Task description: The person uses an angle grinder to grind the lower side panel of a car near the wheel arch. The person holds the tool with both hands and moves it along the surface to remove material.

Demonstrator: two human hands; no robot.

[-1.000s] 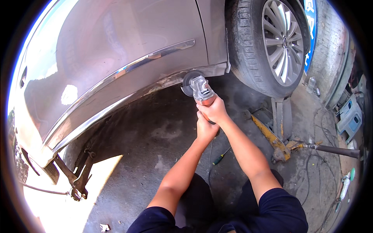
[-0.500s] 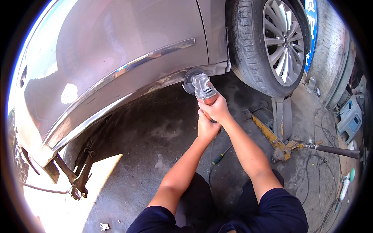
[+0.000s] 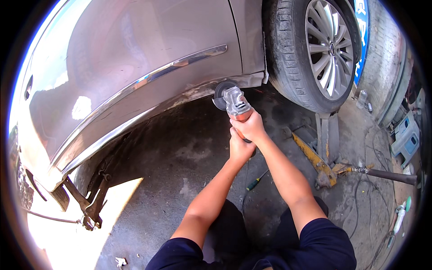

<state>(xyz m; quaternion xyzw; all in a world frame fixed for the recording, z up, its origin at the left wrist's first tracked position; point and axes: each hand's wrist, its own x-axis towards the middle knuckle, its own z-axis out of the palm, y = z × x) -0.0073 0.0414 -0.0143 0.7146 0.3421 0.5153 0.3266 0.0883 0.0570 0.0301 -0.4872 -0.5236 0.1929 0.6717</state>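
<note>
An angle grinder (image 3: 237, 104) with a metal head and an orange body is gripped in both hands. My right hand (image 3: 253, 125) is wrapped round the body just behind the head. Behind it, my left hand (image 3: 240, 147) closes on the rear of the body. The dark disc (image 3: 223, 87) is up against the scraped lower sill (image 3: 198, 93) of a grey-brown car (image 3: 180, 31); whether it touches cannot be made out. Faint reddish streaks show to the right of the disc, under the sill.
A raised wheel (image 3: 297, 58) stands to the right. Below it are a metal stand (image 3: 327, 137) and a yellow floor jack (image 3: 315, 157) with a long handle. A screwdriver (image 3: 254, 183) lies between my arms. Cables and a white-and-green tool (image 3: 398, 216) lie at right; a lift arm (image 3: 92, 207) is at left.
The view has shifted very slightly. Faint reddish streaks now show right of the disc. Both hands keep the same grip on the grinder.
</note>
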